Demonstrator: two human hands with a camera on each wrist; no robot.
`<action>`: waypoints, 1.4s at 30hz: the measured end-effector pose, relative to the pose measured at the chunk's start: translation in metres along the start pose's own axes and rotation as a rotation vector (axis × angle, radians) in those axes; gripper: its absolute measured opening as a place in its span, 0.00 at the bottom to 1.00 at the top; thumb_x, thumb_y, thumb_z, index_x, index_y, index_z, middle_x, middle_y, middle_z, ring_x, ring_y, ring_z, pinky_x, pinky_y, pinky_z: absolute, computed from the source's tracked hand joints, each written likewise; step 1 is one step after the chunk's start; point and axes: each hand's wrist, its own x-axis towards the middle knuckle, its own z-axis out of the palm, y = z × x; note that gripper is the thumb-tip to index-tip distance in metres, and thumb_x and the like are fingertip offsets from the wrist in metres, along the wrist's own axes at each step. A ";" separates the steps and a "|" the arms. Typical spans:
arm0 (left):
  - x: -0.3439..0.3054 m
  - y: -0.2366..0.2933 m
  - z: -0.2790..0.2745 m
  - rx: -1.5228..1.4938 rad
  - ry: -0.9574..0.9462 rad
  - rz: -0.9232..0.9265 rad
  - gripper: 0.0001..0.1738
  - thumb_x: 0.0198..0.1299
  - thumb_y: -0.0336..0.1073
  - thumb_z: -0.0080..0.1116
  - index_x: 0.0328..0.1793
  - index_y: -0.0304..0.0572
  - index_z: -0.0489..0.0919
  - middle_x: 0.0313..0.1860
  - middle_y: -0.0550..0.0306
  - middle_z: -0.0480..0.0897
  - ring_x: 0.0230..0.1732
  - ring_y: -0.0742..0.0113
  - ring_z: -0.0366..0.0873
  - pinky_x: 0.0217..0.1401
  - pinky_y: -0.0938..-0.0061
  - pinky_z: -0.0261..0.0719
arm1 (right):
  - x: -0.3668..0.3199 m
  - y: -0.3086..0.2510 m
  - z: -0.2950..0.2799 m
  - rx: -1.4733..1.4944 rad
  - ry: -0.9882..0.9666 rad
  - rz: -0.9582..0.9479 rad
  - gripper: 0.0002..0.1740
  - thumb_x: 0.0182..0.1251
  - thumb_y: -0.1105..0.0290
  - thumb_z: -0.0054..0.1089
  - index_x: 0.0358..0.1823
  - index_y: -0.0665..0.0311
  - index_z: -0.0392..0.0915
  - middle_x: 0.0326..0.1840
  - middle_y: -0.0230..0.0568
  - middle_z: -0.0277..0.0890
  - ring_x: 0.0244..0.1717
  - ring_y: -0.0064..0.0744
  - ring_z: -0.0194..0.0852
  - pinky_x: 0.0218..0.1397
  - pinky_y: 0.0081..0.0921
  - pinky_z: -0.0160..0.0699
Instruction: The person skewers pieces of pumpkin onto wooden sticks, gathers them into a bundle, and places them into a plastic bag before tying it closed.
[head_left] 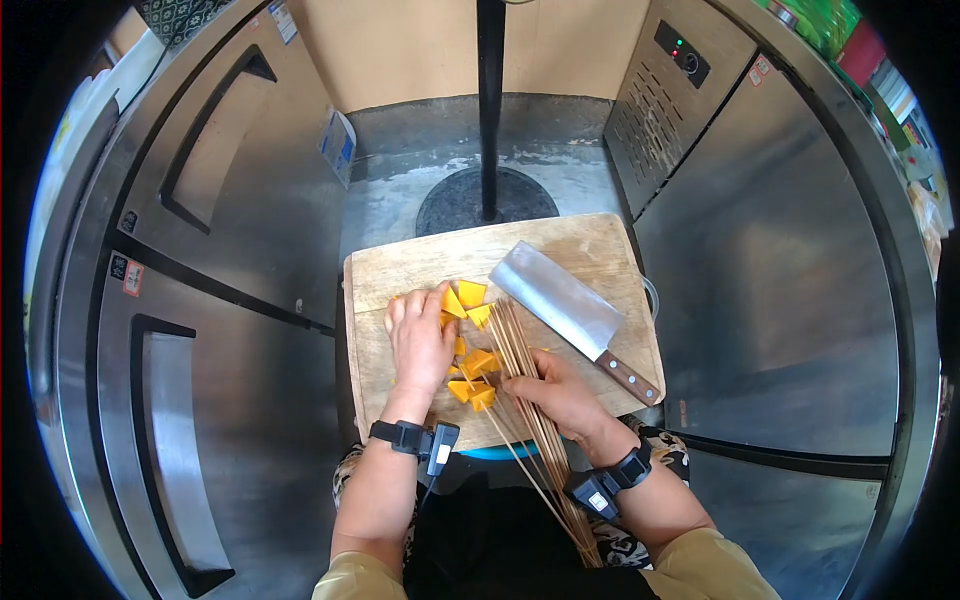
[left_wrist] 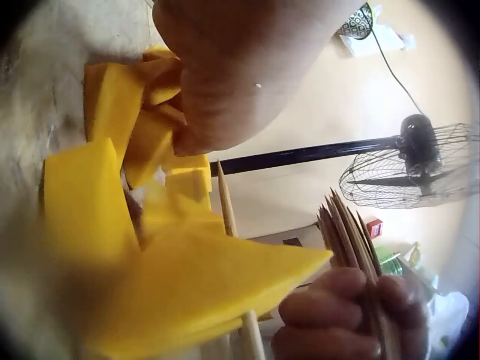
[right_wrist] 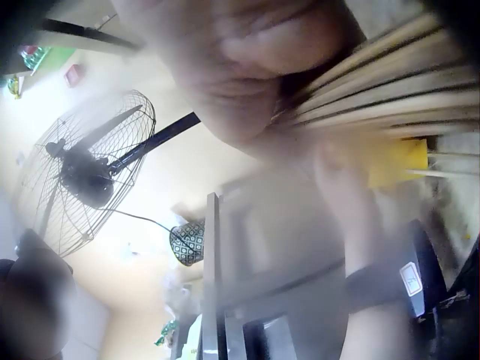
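Thick yellow-orange pieces, like cut pumpkin [head_left: 471,293], lie in a cluster on the wooden cutting board [head_left: 400,268]. My left hand [head_left: 418,345] reaches down over the cluster's left side, thumb and fingertips right at the pieces; what they hold is hidden. My right hand [head_left: 562,398] grips a bundle of thin bamboo skewers [head_left: 515,345], tips pointing away from me. Just beside that bundle, pieces sit on skewers nearer my body. In the left wrist view, a skewer runs through a large close piece [left_wrist: 202,277], its pointed tip sticking out beyond.
A cleaver [head_left: 560,300] lies on the board's right side, its wooden handle [head_left: 628,377] toward me. Behind the board stands a black pole [head_left: 490,110] on a round base. Steel cabinets [head_left: 780,250] flank both sides. A wire-caged fan [right_wrist: 90,172] appears in the right wrist view.
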 end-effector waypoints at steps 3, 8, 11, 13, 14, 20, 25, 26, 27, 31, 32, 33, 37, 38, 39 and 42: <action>0.000 -0.001 0.000 -0.020 -0.038 -0.027 0.28 0.44 0.29 0.65 0.57 0.46 0.75 0.48 0.55 0.73 0.56 0.55 0.66 0.68 0.58 0.55 | 0.003 0.001 -0.001 0.014 -0.025 0.009 0.12 0.60 0.73 0.58 0.45 0.66 0.74 0.31 0.27 0.73 0.28 0.13 0.67 0.31 0.11 0.67; 0.000 0.003 0.000 -0.001 0.011 0.021 0.25 0.43 0.27 0.64 0.52 0.46 0.76 0.49 0.57 0.74 0.59 0.55 0.65 0.71 0.54 0.50 | 0.007 0.007 -0.002 -0.008 -0.033 0.035 0.11 0.59 0.73 0.59 0.44 0.66 0.75 0.32 0.28 0.75 0.29 0.14 0.69 0.32 0.12 0.69; 0.000 0.005 0.004 0.006 0.040 0.068 0.23 0.43 0.25 0.62 0.50 0.46 0.76 0.49 0.58 0.76 0.59 0.56 0.67 0.71 0.51 0.49 | 0.006 0.004 -0.003 0.009 -0.043 0.051 0.11 0.59 0.73 0.59 0.43 0.66 0.75 0.32 0.28 0.75 0.31 0.14 0.70 0.34 0.14 0.71; 0.000 0.007 0.003 -0.012 0.038 0.079 0.22 0.43 0.24 0.61 0.48 0.47 0.77 0.47 0.58 0.76 0.58 0.57 0.68 0.71 0.51 0.49 | 0.005 0.002 -0.003 0.037 -0.040 0.064 0.12 0.59 0.73 0.60 0.45 0.66 0.75 0.34 0.29 0.76 0.33 0.15 0.72 0.36 0.16 0.73; 0.000 0.008 0.001 -0.028 0.039 0.087 0.21 0.43 0.23 0.60 0.47 0.47 0.77 0.46 0.58 0.77 0.57 0.58 0.69 0.71 0.51 0.49 | 0.005 0.001 -0.003 0.053 -0.036 0.070 0.13 0.59 0.73 0.60 0.46 0.66 0.75 0.35 0.30 0.76 0.34 0.16 0.73 0.37 0.17 0.74; -0.003 -0.007 0.020 -0.016 0.085 0.213 0.13 0.46 0.26 0.52 0.39 0.42 0.79 0.37 0.51 0.79 0.46 0.53 0.73 0.63 0.56 0.61 | 0.023 0.045 -0.014 0.084 -0.117 -0.036 0.25 0.58 0.72 0.61 0.58 0.67 0.70 0.48 0.37 0.77 0.47 0.24 0.75 0.49 0.24 0.77; -0.001 -0.025 0.013 -0.155 -0.045 0.174 0.22 0.49 0.23 0.57 0.53 0.39 0.74 0.47 0.49 0.76 0.52 0.54 0.71 0.58 0.61 0.68 | 0.016 0.024 -0.001 -0.014 0.008 -0.097 0.13 0.48 0.69 0.65 0.34 0.65 0.75 0.25 0.30 0.72 0.26 0.19 0.68 0.27 0.19 0.66; -0.002 -0.017 0.007 -0.267 -0.001 0.129 0.19 0.51 0.21 0.55 0.52 0.36 0.72 0.41 0.51 0.73 0.45 0.56 0.72 0.50 0.69 0.69 | 0.018 0.023 0.000 0.020 -0.030 -0.083 0.12 0.47 0.69 0.66 0.32 0.64 0.75 0.23 0.30 0.72 0.23 0.18 0.67 0.25 0.19 0.64; -0.001 -0.022 0.011 -0.456 -0.001 0.048 0.18 0.54 0.23 0.55 0.52 0.36 0.71 0.41 0.53 0.73 0.45 0.60 0.71 0.49 0.70 0.69 | 0.016 0.023 -0.003 0.034 -0.024 -0.071 0.11 0.47 0.69 0.65 0.31 0.64 0.75 0.23 0.30 0.72 0.23 0.18 0.66 0.25 0.19 0.64; -0.003 -0.033 -0.001 -1.070 -0.019 -0.360 0.18 0.62 0.30 0.54 0.58 0.40 0.69 0.48 0.58 0.72 0.51 0.67 0.70 0.55 0.68 0.70 | 0.006 0.011 -0.001 0.102 -0.041 -0.001 0.11 0.49 0.68 0.66 0.30 0.64 0.76 0.23 0.30 0.72 0.24 0.18 0.68 0.26 0.18 0.65; -0.005 -0.025 -0.006 -1.319 0.008 -0.484 0.20 0.60 0.29 0.54 0.59 0.41 0.68 0.51 0.54 0.73 0.53 0.61 0.71 0.60 0.64 0.69 | 0.021 0.038 -0.012 0.139 -0.075 -0.086 0.11 0.51 0.67 0.66 0.33 0.65 0.77 0.25 0.30 0.74 0.26 0.18 0.69 0.28 0.18 0.67; -0.009 -0.025 -0.010 -1.436 -0.035 -0.496 0.19 0.66 0.34 0.51 0.62 0.42 0.65 0.54 0.56 0.71 0.56 0.65 0.70 0.63 0.63 0.70 | 0.039 0.070 -0.013 0.191 -0.127 -0.158 0.12 0.53 0.66 0.66 0.36 0.65 0.78 0.27 0.30 0.75 0.28 0.19 0.71 0.30 0.19 0.69; -0.009 -0.009 -0.025 -1.877 -0.159 -0.679 0.17 0.65 0.33 0.52 0.58 0.42 0.67 0.52 0.48 0.75 0.56 0.52 0.74 0.62 0.61 0.73 | 0.023 0.030 -0.013 0.049 -0.178 0.020 0.10 0.59 0.67 0.62 0.40 0.62 0.79 0.31 0.28 0.79 0.29 0.15 0.73 0.31 0.14 0.70; -0.009 -0.012 -0.024 -1.958 -0.190 -0.692 0.16 0.65 0.34 0.52 0.58 0.44 0.67 0.51 0.50 0.77 0.55 0.51 0.76 0.57 0.67 0.77 | 0.023 0.028 -0.011 0.050 -0.164 0.014 0.10 0.59 0.67 0.63 0.40 0.62 0.78 0.28 0.28 0.78 0.29 0.15 0.73 0.30 0.13 0.70; -0.011 -0.013 -0.020 -1.988 -0.144 -0.749 0.15 0.65 0.35 0.52 0.57 0.47 0.68 0.49 0.52 0.78 0.52 0.54 0.77 0.52 0.69 0.79 | 0.022 0.023 -0.007 0.071 -0.137 0.035 0.09 0.59 0.67 0.62 0.38 0.62 0.78 0.26 0.29 0.77 0.27 0.15 0.72 0.29 0.13 0.69; -0.013 -0.010 -0.023 -2.039 -0.237 -0.688 0.14 0.66 0.39 0.52 0.55 0.48 0.69 0.46 0.56 0.77 0.44 0.63 0.77 0.45 0.74 0.79 | 0.012 0.007 0.000 0.096 -0.140 0.053 0.07 0.59 0.70 0.62 0.37 0.64 0.77 0.25 0.32 0.77 0.25 0.16 0.72 0.28 0.12 0.68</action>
